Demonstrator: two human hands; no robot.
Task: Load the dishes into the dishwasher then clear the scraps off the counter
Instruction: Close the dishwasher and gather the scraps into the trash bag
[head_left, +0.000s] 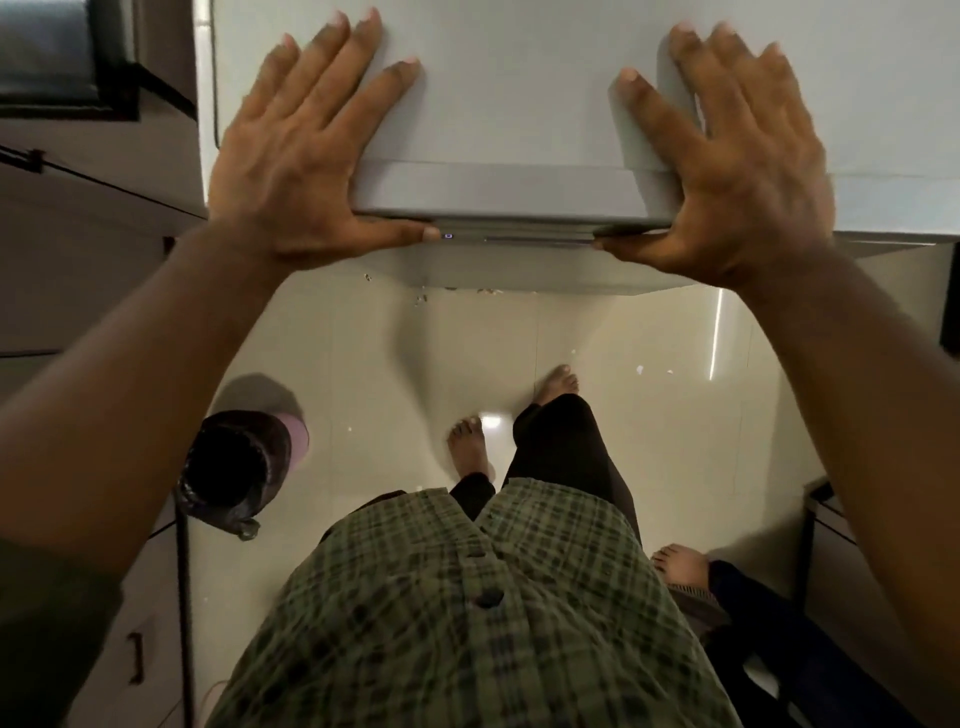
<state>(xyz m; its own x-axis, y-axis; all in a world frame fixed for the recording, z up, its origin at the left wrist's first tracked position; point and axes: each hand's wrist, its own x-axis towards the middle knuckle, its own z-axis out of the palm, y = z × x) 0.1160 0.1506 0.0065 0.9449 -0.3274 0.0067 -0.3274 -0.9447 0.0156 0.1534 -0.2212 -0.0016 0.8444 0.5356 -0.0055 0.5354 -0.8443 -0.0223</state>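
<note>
A white dishwasher (519, 104) fills the top of the head view, its lid or door edge jutting toward me. My left hand (306, 150) lies flat on its left part, fingers straight and spread, thumb along the front edge. My right hand (727, 161) lies flat on its right part in the same way, thumb under the front lip. A small lit indicator (448, 236) shows on the front edge between my thumbs. No dishes are in view.
A bin with a black liner (234, 467) stands on the pale tiled floor at the left. Small scraps (421, 300) lie on the floor below the appliance. Another person's foot (680, 564) is at the right. Cabinets (78, 260) flank the left side.
</note>
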